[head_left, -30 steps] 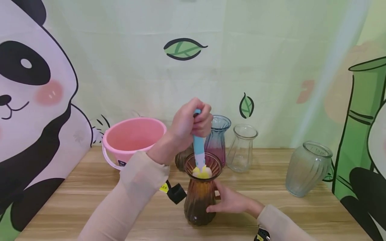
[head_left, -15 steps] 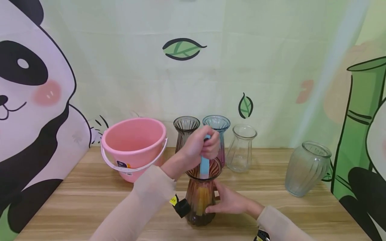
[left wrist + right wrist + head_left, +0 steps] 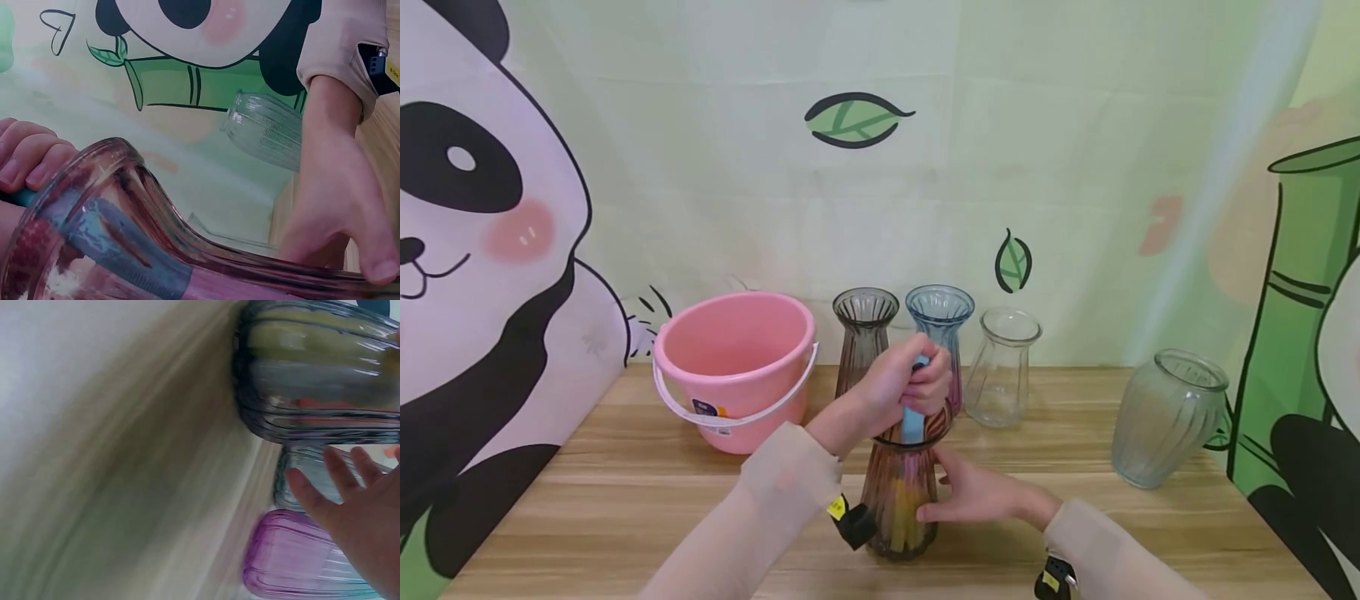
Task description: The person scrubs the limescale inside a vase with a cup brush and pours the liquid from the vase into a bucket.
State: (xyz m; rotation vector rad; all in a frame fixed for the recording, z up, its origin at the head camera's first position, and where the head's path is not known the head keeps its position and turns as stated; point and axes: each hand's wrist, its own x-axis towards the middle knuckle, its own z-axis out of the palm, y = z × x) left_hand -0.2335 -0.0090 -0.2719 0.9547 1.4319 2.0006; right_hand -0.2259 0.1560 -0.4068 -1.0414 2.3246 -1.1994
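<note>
The label (image 3: 709,410) on the bucket (image 3: 748,390), left of the left hand (image 3: 910,379), bore print too small to read. Yellow tags marked the black units (image 3: 854,527) at both wrists; their lettering was likewise illegible. The left hand gripped the blue handle of the brush (image 3: 913,427), whose lilac shaft and yellow head lay inside the brown vase (image 3: 880,496), below that hand. The right hand (image 3: 977,493) held the vase's lower side, thumb in front and fingers behind. Beyond the left hand stood a grey vase (image 3: 859,342) and a blue-pink vase (image 3: 942,312), each partly hidden; the left hand also obscured part of the brown vase's mouth. A colourless vase (image 3: 1000,379) stood beyond the right hand. A ribbed jar (image 3: 1167,421), tilted in the head view, lay well to its right. Behind all hung a panda-printed backdrop (image 3: 722,167).
</note>
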